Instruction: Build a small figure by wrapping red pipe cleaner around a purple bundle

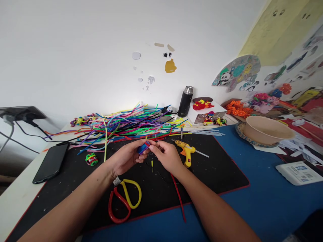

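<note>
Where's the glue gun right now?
In the head view, the yellow glue gun lies on the black mat, just to the right of the right hand and nearer the camera than the black bottle.

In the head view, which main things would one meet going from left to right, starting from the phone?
Phone, green-and-red craft piece, left hand, right hand, yellow glue gun, beige bowl.

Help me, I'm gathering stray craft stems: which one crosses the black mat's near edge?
The red stem below the right hand. It runs past the mat onto the blue surface; the multicoloured pile lies along the mat's far side.
</note>
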